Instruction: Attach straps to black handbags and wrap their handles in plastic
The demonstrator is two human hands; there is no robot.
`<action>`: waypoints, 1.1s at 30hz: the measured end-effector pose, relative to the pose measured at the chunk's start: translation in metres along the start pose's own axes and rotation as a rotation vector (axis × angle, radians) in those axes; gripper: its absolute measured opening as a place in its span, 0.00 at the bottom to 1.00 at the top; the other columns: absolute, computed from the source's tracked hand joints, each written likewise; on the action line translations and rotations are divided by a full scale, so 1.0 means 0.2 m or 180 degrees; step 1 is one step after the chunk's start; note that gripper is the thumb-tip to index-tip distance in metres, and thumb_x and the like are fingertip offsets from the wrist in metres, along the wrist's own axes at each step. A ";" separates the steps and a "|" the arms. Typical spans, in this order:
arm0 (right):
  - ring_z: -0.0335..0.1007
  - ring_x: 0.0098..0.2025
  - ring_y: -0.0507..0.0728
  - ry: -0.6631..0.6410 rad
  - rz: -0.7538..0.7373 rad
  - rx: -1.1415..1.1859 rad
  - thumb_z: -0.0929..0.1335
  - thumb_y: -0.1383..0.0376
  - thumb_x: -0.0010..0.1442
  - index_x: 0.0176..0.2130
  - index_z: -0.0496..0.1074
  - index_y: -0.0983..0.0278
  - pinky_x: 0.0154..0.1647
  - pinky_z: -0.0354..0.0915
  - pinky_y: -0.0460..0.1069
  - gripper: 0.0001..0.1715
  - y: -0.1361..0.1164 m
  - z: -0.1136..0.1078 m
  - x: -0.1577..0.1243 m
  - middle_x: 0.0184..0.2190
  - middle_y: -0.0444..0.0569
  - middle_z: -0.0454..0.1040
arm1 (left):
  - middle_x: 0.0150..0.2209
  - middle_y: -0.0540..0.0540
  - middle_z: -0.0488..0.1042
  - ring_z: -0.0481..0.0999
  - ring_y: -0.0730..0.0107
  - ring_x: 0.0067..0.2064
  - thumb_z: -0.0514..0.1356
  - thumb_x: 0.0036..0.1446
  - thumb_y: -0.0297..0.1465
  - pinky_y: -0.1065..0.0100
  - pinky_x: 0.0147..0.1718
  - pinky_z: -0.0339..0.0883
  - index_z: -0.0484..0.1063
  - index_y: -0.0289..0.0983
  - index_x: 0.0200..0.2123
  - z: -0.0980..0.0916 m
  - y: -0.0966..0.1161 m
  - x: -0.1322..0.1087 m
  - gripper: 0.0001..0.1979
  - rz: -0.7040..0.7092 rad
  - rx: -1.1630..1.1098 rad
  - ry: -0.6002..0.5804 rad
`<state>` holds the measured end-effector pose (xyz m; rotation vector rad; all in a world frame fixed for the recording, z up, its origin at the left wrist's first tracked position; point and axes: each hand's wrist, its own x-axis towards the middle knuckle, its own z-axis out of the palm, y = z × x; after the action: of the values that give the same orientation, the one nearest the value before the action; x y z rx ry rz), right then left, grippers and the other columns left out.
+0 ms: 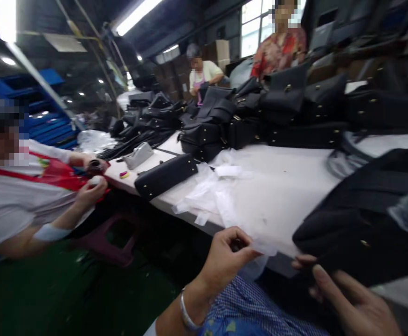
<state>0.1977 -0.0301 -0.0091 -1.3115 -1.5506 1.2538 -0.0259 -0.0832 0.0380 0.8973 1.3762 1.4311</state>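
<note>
My left hand (226,256) is at the near edge of the white table (287,186), fingers pinched on a thin white sheet of wrapping paper (259,233); a small dark thing shows between the fingers. A silver bangle sits on that wrist. My right hand (347,298) is at the lower right, fingers curled under the corner of a large black bag (371,219) that lies on the table edge.
Crumpled white paper (217,186) and a black handbag (165,175) lie on the table, with a grey tape dispenser (138,155) behind. Stacks of black bags (294,107) fill the far side. One person sits at the left; two others work at the far end.
</note>
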 end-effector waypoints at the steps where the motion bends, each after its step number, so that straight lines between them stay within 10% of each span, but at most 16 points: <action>1: 0.72 0.24 0.58 -0.0052 0.0083 0.0048 0.72 0.42 0.52 0.29 0.82 0.60 0.26 0.72 0.49 0.25 0.00 -0.01 -0.03 0.21 0.48 0.76 | 0.25 0.49 0.74 0.70 0.75 0.28 0.75 0.44 0.39 0.73 0.30 0.64 0.74 0.33 0.25 -0.02 -0.01 -0.01 0.18 -0.0013 0.0053 -0.0069; 13: 0.67 0.27 0.52 0.0179 0.0192 0.1931 0.76 0.52 0.53 0.42 0.83 0.59 0.26 0.69 0.45 0.19 -0.16 0.15 -0.11 0.35 0.50 0.82 | 0.25 0.50 0.75 0.70 0.75 0.27 0.73 0.46 0.35 0.74 0.29 0.62 0.76 0.32 0.27 -0.07 -0.11 -0.10 0.13 -0.0401 0.0530 -0.0493; 33: 0.76 0.49 0.64 0.0341 -0.0163 0.1148 0.73 0.51 0.58 0.45 0.81 0.60 0.49 0.74 0.55 0.21 -0.11 0.17 -0.06 0.45 0.53 0.82 | 0.28 0.45 0.79 0.73 0.70 0.29 0.70 0.52 0.39 0.71 0.30 0.64 0.83 0.33 0.32 0.03 -0.12 -0.10 0.13 -0.0558 0.0240 -0.0746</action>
<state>0.1615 -0.0494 0.0050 -1.0799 -1.2076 1.3342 -0.0107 -0.1007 0.0172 0.9365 1.3036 1.1113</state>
